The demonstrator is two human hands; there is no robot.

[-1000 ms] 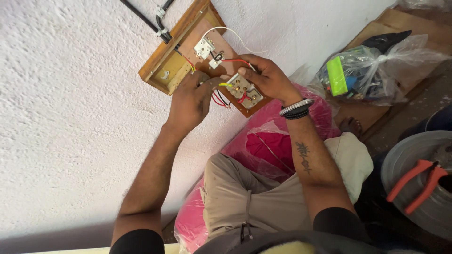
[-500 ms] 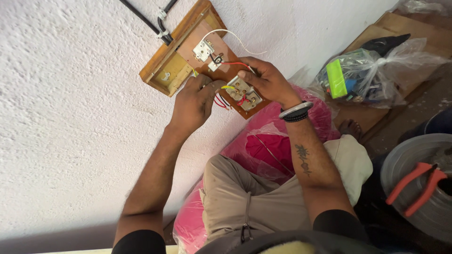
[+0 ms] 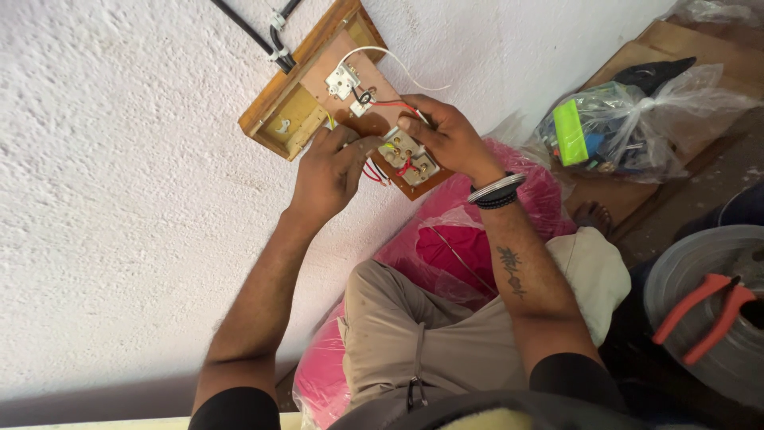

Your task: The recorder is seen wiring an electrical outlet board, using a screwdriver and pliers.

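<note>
Both hands up at a wooden switch box (image 3: 306,103) fixed on a rough white wall (image 3: 119,199). Left hand (image 3: 330,171) curled shut against the box's lower edge, touching red and black wires (image 3: 372,171). Right hand (image 3: 450,135) pinching the pale socket plate (image 3: 407,155), tilted out from the box. Orange pliers (image 3: 704,314) lying well apart on a grey bucket (image 3: 684,271), lower right.

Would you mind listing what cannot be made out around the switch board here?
Head view only:
- Left hand: its fingertips hide whatever they pinch.
- Right hand covers the wooden board edge and the red wire ends.
- Socket module terminals: too small.
- Pliers tips: hidden.
</note>
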